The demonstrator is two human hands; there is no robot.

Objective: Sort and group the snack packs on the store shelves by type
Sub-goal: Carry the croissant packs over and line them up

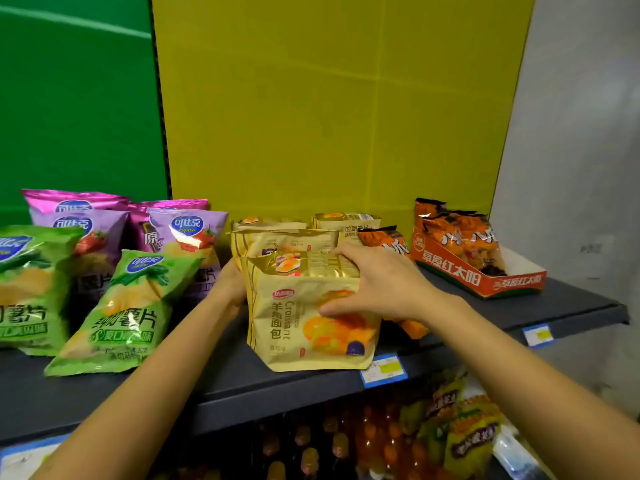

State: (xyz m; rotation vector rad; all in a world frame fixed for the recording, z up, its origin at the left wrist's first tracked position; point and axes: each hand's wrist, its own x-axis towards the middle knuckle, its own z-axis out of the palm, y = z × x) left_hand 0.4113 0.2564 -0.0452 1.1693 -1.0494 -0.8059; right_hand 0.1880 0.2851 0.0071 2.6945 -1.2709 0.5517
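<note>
While both hands clasp the front croissant bag (308, 317), upright at the shelf (242, 386) edge, the right hand (377, 285) wraps its right side and the left hand (230, 287) presses its left; matching bags (284, 237) stand just behind.

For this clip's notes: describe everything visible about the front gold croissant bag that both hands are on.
The front croissant bag is a glossy gold foil pouch printed with "Croissant", Chinese characters and a croissant picture. It stands upright near the front edge of the dark shelf, top folded back. The right hand lies over its top right, thumb on its face; the left hand holds its left edge. More gold croissant bags stand right behind it, and an orange snack pack sits beside its right.
</note>
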